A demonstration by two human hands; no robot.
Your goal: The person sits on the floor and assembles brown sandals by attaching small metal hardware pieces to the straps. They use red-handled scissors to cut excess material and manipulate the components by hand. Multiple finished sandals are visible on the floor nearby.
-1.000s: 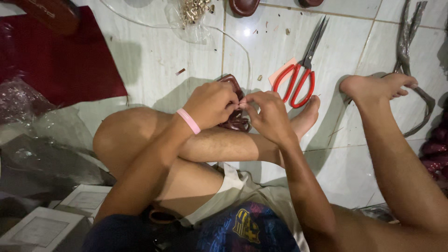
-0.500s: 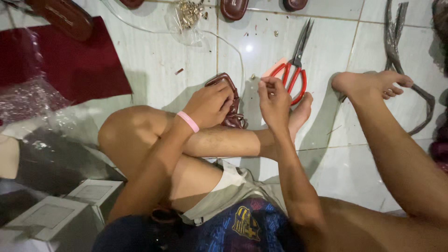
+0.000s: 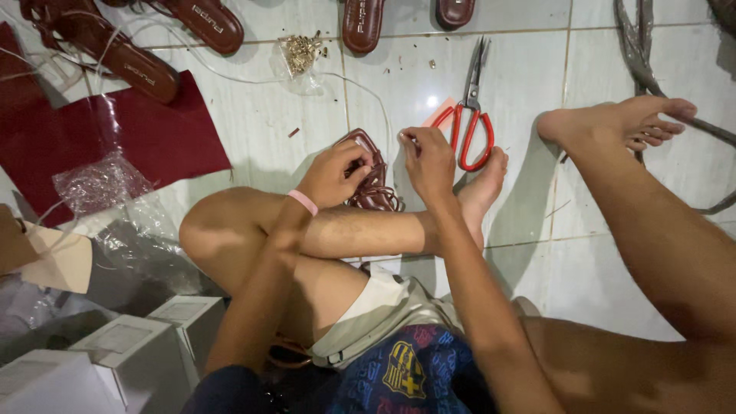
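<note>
Nearby, white boxes (image 3: pixel 115 353) bottom-left; left hand (image 3: pixel 331 175) on brown sandal (image 3: pixel 373 180)

Overhead light, fairly bright but warm. Glare spot on the glossy white floor tiles (image 3: pixel 429 84) just above my right hand (image 3: pixel 431 162). Soft shadows fall under my legs & beside the right foot. Bottom-left w/ the white boxes (image 3: pixel 115 345) is dim, a bit murky. Center sharp, no motion blur. Wide-angle stretch at edges, tile lines bow slightly.
</note>
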